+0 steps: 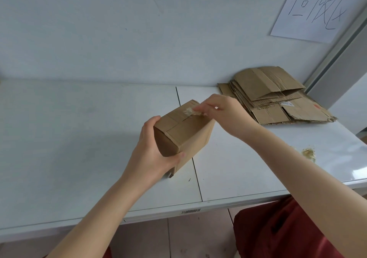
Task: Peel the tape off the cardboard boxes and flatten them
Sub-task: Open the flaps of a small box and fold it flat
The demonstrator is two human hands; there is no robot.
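Note:
A small brown cardboard box point(190, 132) stands tilted on the white table point(79, 138), near the middle. My left hand point(153, 154) grips its near end, thumb on top and fingers curled round the lower corner. My right hand point(220, 112) is at the box's far top edge and pinches a crumpled strip of clear tape point(190, 111) that is lifted off the top seam. The top flaps look closed, with a slit along the seam.
A stack of flattened cardboard boxes point(278, 96) lies at the back right of the table. A wad of peeled tape point(308, 154) sits near the right edge. A paper sign point(319, 9) hangs on the wall. Red clothing shows below the table's front edge.

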